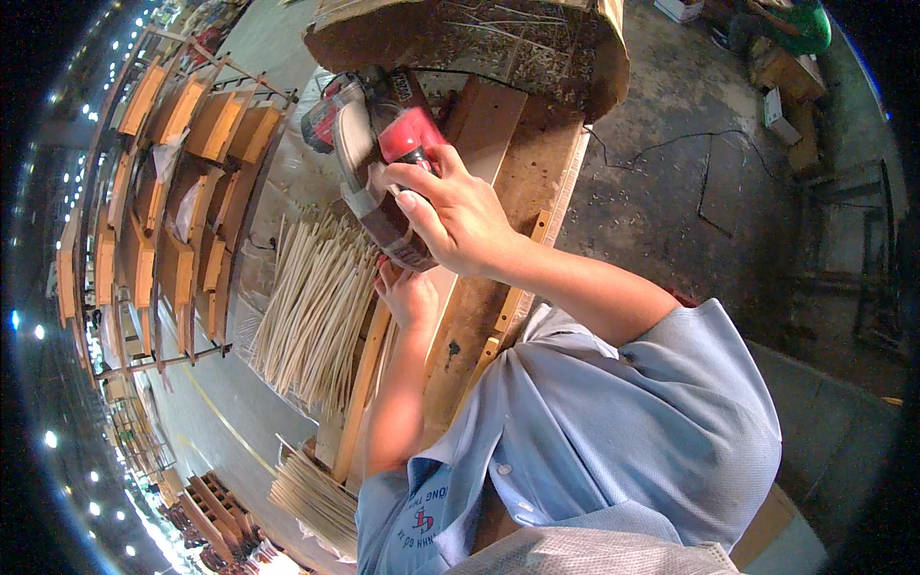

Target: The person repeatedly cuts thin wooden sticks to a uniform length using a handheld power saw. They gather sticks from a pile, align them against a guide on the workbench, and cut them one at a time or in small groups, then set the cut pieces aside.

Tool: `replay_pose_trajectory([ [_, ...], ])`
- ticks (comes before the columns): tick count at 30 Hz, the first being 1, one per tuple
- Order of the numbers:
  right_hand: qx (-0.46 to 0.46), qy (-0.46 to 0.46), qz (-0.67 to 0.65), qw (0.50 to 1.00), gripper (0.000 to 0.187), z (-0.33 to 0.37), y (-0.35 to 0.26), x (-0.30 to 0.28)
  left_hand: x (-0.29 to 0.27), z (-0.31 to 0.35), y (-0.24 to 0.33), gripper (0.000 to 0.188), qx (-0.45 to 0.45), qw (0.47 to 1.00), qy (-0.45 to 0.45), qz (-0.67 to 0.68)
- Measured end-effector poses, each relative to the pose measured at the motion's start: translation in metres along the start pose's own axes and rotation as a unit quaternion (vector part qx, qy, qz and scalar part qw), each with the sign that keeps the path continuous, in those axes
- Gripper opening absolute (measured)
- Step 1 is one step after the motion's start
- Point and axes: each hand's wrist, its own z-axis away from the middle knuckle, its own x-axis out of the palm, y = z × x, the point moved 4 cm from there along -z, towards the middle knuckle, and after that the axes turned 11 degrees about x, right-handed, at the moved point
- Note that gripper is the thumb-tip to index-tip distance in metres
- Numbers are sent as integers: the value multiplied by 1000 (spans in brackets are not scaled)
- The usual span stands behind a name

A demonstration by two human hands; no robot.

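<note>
A red and grey power tool was gripped by the right hand, whose fingers were curled together around its red handle, the thumb laid along the side. The tool was held over a long wooden workbench, its dark base reaching down toward the left hand. The left hand was placed just below the tool, at the bench edge; its fingers were partly hidden behind the tool's base, so it could not be told whether they were pinching anything. A bundle of thin pale wooden sticks was spread just left of that hand, and a second bundle was seen lower down. A black label with pale markings was fixed to the tool's top, near its red housing. A large cardboard box, brown and open, was stood at the bench's far end. Racks of curved wooden chair parts were lined up at the left. Small boxes, possibly cartons, lay on the floor at upper right.
</note>
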Motion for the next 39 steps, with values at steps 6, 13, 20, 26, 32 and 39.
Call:
replay_pose_trajectory([
  [6,9,-6,-3,1000,36,3,3,1,-7,-3,6,21,16,998,61,-13],
  [13,8,-12,2,1000,36,7,7,3,-12,-4,7,18,28,997,71,2],
  [20,10,-13,0,1000,37,13,9,3,-15,-5,8,22,38,996,77,1],
  [26,10,-8,-2,1000,36,16,12,5,-11,-5,7,23,1,994,103,33],
  [32,-1,-4,-7,1000,36,21,15,7,-9,-5,6,24,-14,992,104,63],
  [39,0,-8,-3,1000,36,32,24,10,-13,-6,4,26,-66,968,125,208],
])
